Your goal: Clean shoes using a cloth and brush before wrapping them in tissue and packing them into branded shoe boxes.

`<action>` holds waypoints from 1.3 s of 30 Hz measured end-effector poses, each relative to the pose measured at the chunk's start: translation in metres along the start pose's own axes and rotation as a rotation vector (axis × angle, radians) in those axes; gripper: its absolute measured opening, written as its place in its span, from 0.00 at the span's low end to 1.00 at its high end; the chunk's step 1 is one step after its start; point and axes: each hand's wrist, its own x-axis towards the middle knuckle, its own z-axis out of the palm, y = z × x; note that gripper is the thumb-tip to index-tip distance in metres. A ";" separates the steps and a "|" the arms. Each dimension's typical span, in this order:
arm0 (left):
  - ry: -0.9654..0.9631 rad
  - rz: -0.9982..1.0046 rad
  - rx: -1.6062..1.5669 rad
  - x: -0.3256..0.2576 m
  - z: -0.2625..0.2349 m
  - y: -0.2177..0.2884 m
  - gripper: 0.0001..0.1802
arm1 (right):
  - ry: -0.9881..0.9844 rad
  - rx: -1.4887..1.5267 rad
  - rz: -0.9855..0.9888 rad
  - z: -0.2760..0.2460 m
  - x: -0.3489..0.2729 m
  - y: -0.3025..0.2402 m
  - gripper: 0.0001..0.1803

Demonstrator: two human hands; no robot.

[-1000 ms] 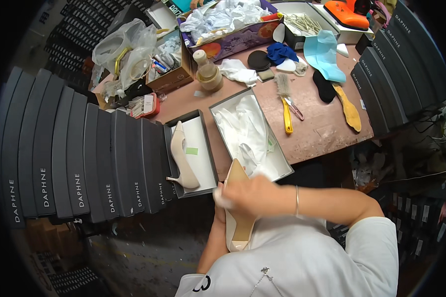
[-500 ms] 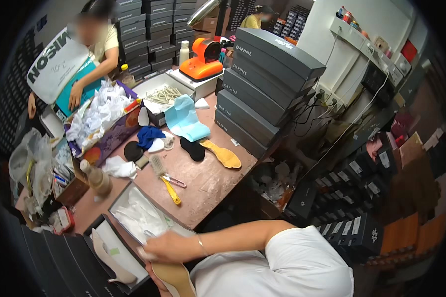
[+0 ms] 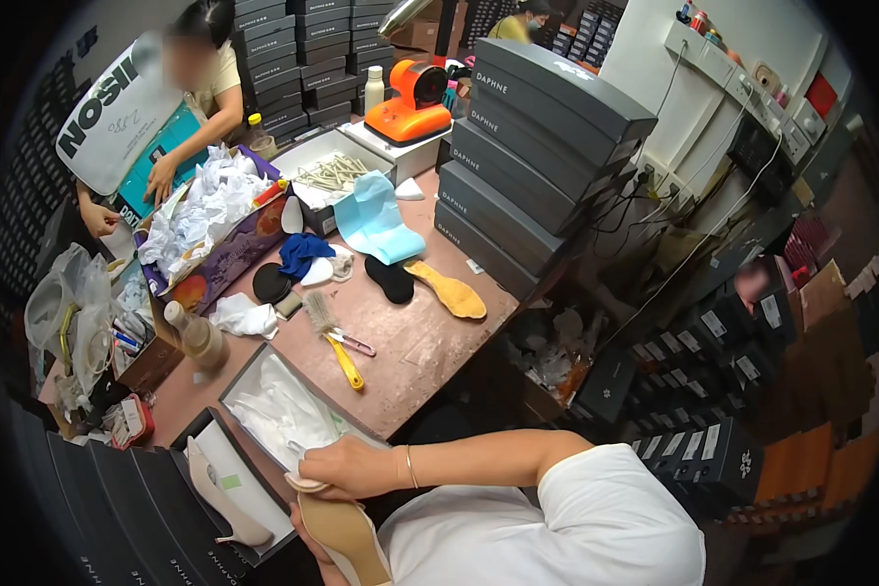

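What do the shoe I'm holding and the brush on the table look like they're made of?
The shoe has a smooth, matte tan sole, probably leather or a synthetic. The brush has a glossy yellow handle, likely plastic, and pale bristles whose fibre I can't tell.

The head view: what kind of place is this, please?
Probably a shoe packing or finishing workroom: stacked shoe boxes, a heeled shoe in an open box, loose insoles and a brush on the table.
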 end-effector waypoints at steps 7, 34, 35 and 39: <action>0.232 0.077 0.081 -0.002 -0.008 0.000 0.36 | -0.043 0.026 0.016 0.001 0.007 0.008 0.10; 0.330 -0.079 -0.247 -0.017 0.012 0.005 0.38 | -0.066 -0.157 0.095 0.006 0.044 -0.002 0.10; 0.484 -0.083 -0.331 -0.012 0.023 0.009 0.39 | -0.225 -0.178 0.069 0.010 0.017 -0.023 0.12; 0.282 -0.132 -0.195 -0.022 0.012 0.010 0.41 | -0.184 -0.185 -0.025 0.001 0.016 -0.018 0.13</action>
